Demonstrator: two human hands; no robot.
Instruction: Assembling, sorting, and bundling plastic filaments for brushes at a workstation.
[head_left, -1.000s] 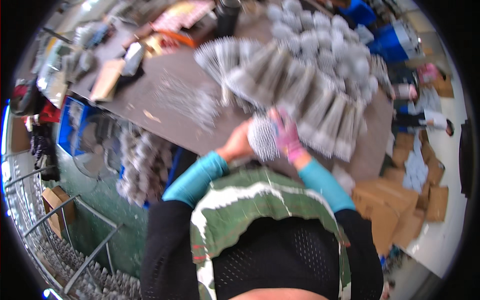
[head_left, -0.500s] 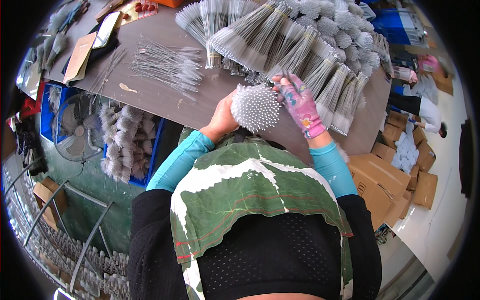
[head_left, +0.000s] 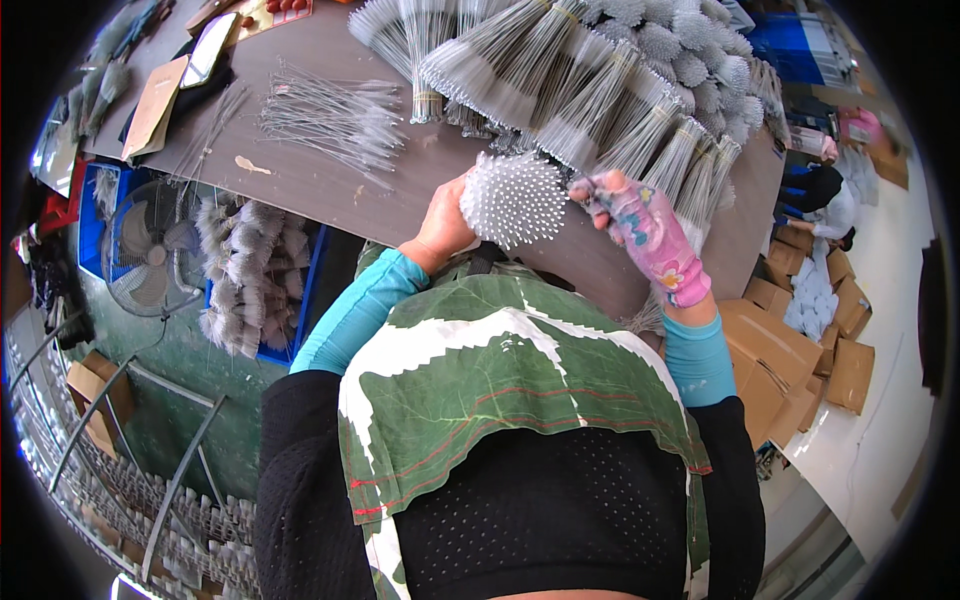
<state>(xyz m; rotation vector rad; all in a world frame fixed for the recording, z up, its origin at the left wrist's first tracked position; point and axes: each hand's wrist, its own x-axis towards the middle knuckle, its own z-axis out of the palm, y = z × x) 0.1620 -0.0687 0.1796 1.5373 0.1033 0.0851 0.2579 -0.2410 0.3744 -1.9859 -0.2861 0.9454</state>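
Note:
My left hand (head_left: 444, 222) is closed around a bundle of thin wire brushes (head_left: 514, 198), its round end of pale, dotted tips turned up toward me. Just right of the bundle, apart from it, is my right hand (head_left: 648, 228) in a pink flowered glove with bare fingertips. Its fingers are curled together, and a small dark thing shows at them, too small to name. Beyond both hands lie tied bundles of wire brushes (head_left: 585, 95), fanned out on the brown table (head_left: 310, 205). Loose wire brushes (head_left: 335, 120) are spread to the left.
A notebook (head_left: 157, 105) and a phone (head_left: 212, 48) lie at the table's far left. Below the table's left edge are a fan (head_left: 152, 250), a blue crate (head_left: 317, 290) with more brushes and a metal rack (head_left: 180, 475). Cardboard boxes (head_left: 770, 360) stand on the right.
My right hand has moved right and slightly down, away from the bundle. My left hand keeps hold of the bundle, which has shifted slightly and tilted.

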